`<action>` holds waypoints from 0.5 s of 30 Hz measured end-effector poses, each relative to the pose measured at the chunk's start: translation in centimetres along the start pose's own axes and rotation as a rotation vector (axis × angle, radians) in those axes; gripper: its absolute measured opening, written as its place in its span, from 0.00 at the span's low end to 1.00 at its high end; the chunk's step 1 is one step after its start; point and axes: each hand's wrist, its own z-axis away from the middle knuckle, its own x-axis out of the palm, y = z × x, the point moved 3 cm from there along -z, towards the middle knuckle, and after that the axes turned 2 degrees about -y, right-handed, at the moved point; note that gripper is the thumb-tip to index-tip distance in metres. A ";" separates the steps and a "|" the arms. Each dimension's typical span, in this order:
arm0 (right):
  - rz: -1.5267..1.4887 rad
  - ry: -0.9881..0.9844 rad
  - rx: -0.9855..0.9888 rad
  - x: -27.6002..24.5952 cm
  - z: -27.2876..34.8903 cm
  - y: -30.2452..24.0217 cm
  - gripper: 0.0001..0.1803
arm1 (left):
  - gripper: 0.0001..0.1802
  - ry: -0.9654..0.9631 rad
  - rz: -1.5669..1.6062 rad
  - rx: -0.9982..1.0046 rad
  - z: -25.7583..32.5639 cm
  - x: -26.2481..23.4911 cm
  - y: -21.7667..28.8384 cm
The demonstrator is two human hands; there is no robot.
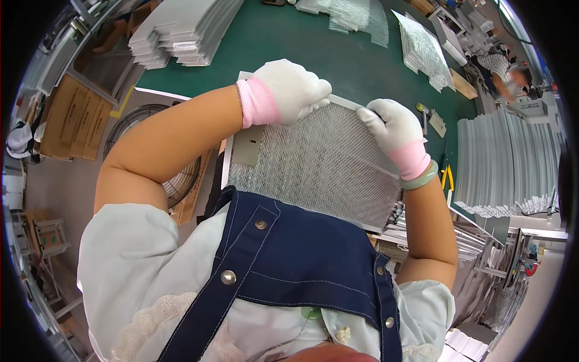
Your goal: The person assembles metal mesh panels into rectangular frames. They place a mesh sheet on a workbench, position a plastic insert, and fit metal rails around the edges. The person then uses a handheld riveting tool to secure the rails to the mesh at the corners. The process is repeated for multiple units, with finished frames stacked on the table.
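Note:
A framed metal mesh panel (319, 163) lies tilted between my body and the green table, its near edge against my apron. My left hand (289, 90), in a white glove with a pink cuff, is closed over the panel's far frame edge, left of the middle. My right hand (392, 127), gloved alike, grips the far right part of the same edge, thumb on the mesh side. The fingers of both hands are partly hidden behind the frame. A flat grey plate with a small slot (245, 148) sits at the panel's left side, below my left wrist.
Stacked mesh sheets (187, 30) stand at the table's far left, more sheets (422, 48) far right. Long pale frame strips (506, 163) pile up on the right. A hammer (424, 117) and yellow-handled pliers (447, 178) lie nearby. A floor fan (181, 181) stands left.

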 end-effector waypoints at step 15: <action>-0.155 -0.277 0.048 -1.8 -0.6 -0.5 0.17 | 0.18 -0.436 0.461 -0.060 -3.7 -2.3 1.8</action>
